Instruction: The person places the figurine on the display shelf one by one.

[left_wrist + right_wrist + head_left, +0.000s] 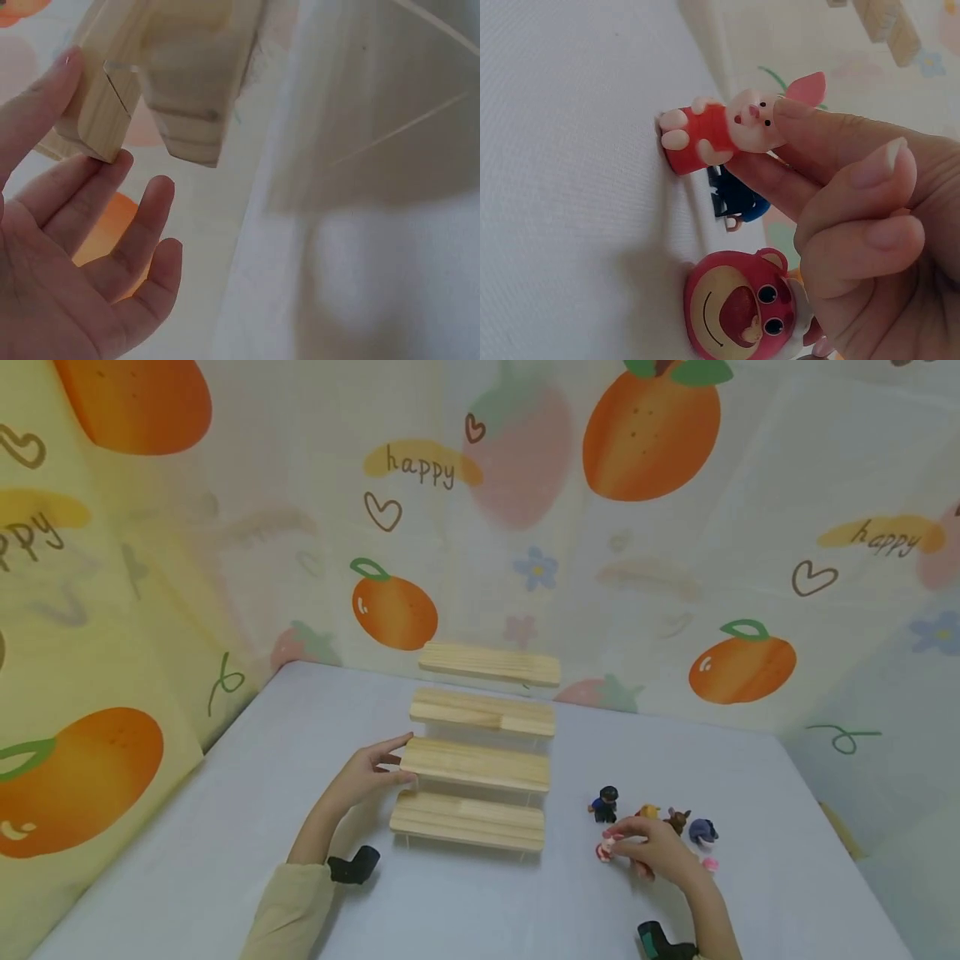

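Note:
A wooden tiered display stand with clear supports stands mid-table. My left hand holds the left end of one of its middle planks; in the left wrist view, the thumb lies on one side of the plank and fingertips touch the other. On the right, my right hand pinches a small pig figurine in red by its head, between thumb and fingers. The pig is upright, its base at or just above the white surface. Close to that hand is a red bear figurine.
A dark-haired figurine in blue and black stands behind the pig. Beyond the right hand are an orange-yellow figurine, a brown one and a blue-grey one. A fruit-printed cloth hangs behind the table.

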Demonstrator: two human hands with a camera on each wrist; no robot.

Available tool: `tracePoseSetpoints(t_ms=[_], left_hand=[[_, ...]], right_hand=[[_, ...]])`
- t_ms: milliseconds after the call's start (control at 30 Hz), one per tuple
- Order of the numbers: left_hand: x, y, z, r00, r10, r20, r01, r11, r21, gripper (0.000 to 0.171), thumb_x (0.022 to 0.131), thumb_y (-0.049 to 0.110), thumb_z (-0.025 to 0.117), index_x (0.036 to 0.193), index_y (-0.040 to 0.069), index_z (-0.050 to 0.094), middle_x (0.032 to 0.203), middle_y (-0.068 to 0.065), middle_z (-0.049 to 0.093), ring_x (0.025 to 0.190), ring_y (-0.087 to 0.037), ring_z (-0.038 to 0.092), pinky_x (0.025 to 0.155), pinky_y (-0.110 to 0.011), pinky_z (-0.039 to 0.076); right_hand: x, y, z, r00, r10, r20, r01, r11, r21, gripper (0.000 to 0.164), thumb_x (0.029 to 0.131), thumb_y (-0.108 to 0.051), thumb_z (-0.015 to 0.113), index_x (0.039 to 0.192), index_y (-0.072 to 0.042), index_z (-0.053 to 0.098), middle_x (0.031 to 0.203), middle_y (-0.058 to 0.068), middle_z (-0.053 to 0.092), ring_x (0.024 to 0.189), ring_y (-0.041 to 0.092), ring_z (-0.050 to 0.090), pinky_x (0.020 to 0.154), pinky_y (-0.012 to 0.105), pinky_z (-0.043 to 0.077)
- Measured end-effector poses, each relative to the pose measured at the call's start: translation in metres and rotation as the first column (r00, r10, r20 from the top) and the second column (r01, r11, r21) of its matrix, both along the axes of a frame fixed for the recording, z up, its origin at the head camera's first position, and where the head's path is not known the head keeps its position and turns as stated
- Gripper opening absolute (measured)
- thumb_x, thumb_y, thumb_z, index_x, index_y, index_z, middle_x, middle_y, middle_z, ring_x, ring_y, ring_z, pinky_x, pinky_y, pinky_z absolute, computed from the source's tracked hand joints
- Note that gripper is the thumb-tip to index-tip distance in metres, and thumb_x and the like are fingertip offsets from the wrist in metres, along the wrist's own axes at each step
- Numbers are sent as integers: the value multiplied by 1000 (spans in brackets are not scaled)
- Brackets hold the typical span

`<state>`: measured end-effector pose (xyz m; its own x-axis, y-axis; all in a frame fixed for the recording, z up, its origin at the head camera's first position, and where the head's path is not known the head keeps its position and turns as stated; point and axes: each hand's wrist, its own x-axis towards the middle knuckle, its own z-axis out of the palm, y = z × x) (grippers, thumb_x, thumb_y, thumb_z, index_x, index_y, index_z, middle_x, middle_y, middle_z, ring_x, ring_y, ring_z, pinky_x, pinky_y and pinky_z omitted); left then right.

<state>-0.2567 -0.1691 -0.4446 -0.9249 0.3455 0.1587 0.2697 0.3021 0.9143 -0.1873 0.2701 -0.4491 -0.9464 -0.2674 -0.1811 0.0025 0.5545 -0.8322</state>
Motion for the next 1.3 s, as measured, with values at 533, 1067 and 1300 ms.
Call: tracePoseSetpoints(t_ms=[533,1067,1300], left_hand=[[2,-2,4,996,33,82,-37,998,44,68,78,21,70,136,6,38,138,-12,34,109,-34,44,85,-50,35],[20,11,31,992,14,126,-22,998,65,62,81,10,67,135,1,37,137,-20,32,108,-36,44,87,-54,30],[11,6,14,991,23,132,-32,997,70,65,79,14,69,135,3,39,136,-17,35,106,-34,46,86,-54,31]], right_hand=[[-8,0,1,997,-17,-73,18,1000,8,27,82,-21,66,99,0,63,65,8,57,38,10,39,36,24,34],[0,-11,21,977,-200,-72,190,973,-128,37,82,-25,65,108,1,60,48,8,44,37,16,37,36,29,33],[-4,-15,37,964,-234,-128,199,951,-236,34,84,-21,64,108,3,59,77,14,56,43,15,40,37,29,34]])
